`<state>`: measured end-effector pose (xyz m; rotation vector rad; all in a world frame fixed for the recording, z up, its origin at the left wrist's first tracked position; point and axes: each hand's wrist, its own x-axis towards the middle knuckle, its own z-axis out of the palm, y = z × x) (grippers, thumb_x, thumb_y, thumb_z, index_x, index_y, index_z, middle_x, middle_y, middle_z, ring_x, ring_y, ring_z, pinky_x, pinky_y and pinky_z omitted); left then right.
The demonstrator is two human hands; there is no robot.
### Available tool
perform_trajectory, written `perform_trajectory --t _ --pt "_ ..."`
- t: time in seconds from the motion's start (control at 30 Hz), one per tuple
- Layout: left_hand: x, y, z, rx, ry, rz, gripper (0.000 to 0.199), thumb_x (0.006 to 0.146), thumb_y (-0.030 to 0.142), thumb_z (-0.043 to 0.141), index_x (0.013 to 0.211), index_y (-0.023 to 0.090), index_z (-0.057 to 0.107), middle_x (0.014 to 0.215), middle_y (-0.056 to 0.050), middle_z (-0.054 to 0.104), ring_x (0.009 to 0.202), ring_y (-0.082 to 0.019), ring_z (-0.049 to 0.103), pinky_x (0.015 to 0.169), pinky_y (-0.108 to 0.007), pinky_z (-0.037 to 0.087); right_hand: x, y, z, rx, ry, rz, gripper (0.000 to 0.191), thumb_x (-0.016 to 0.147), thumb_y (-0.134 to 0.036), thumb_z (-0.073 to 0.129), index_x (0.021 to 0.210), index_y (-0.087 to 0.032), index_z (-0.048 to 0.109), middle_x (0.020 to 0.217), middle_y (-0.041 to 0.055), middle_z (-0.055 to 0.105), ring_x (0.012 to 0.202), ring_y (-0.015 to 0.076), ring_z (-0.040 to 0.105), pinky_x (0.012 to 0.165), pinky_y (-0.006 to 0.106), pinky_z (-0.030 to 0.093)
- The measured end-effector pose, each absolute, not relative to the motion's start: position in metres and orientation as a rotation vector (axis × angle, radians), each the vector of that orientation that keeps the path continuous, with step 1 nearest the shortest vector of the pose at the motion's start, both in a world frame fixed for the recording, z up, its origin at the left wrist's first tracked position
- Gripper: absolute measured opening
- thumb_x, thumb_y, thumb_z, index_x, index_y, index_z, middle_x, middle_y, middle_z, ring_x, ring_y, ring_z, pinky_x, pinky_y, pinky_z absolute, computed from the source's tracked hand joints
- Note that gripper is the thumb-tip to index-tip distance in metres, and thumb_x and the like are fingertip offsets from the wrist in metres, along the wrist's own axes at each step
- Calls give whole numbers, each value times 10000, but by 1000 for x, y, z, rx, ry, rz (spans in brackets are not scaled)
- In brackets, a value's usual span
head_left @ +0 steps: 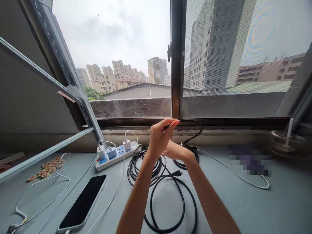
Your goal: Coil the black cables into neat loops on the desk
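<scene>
Head view. Two hands. Left hand closed, thumb and fingers pinching one black cable, raised above the table. Right hand behind left wrist; fingers hidden, grip can't be told. Below: black coils, one loose connector. Leftward: one power strip, three adapters, one phone.

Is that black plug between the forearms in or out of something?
Out: the black plug shows a free tip, with nothing attached.
</scene>
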<state>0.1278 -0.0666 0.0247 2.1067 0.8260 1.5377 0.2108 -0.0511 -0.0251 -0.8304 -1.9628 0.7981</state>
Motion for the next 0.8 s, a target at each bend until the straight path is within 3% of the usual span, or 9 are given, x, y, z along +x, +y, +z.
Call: perform_trajectory --t 0.1,0.2,0.3,0.37,0.43,0.47,0.57,0.7,0.8 --pt "119 -72 28 2338 885 1352 433 789 473 641 1143 226 614 937 -47 647 856 -175 605 819 -295 469 218 -51 -15 -832 -1760 642 163 775 -148 476 628 -198 527 638 -7 564 598 122 504 537 229 435" --pt "101 -76 30 2542 1042 1137 845 678 558 712 1396 266 377 1348 -104 467 1277 -281 404 1069 -425 327 228 -52 -4 -799 -1547 541 209 894 -301 404 794 -198 555 803 35 633 706 145 590 624 263 511" --pt "81 -71 27 2531 1301 921 1092 588 636 719 1471 227 223 1494 -150 290 1391 -349 237 1097 -487 270 237 -58 5 -704 -1282 551 275 924 -422 388 878 -201 545 915 60 669 795 168 654 632 282 559" --pt "69 -61 23 2416 1468 659 1041 551 629 728 1418 194 350 1415 -179 428 1302 -367 403 1009 -450 383 239 -65 10 -616 -1134 575 276 907 -460 429 888 -207 536 897 49 686 776 169 677 618 289 577" --pt "60 -50 19 2223 1511 307 801 557 583 730 1223 167 569 1107 -163 666 991 -330 641 804 -375 493 240 -71 15 -550 -1045 569 260 900 -459 448 890 -213 530 875 32 699 742 157 688 616 291 584" --pt "57 -45 18 2127 1487 181 650 571 559 725 1078 159 646 924 -136 716 814 -296 680 694 -340 502 241 -74 16 -527 -1013 559 253 900 -455 450 893 -214 528 866 26 704 730 153 691 612 289 583" --pt "46 -36 19 1972 1377 162 388 628 530 690 730 156 687 596 -75 685 552 -217 643 525 -271 457 247 -79 19 -494 -946 520 249 896 -457 460 901 -218 526 870 19 709 730 148 700 601 277 577" --pt "26 -39 29 1962 1232 515 366 674 519 684 743 162 723 509 -38 631 532 -184 627 523 -247 459 263 -74 18 -471 -836 497 259 882 -473 480 897 -216 517 867 15 711 747 145 708 598 252 567" --pt "9 -41 34 1957 1221 763 318 627 477 743 713 172 728 491 -28 605 506 -166 599 475 -224 432 278 -68 15 -463 -678 525 237 862 -452 513 898 -218 511 781 -13 698 679 125 703 579 223 548"
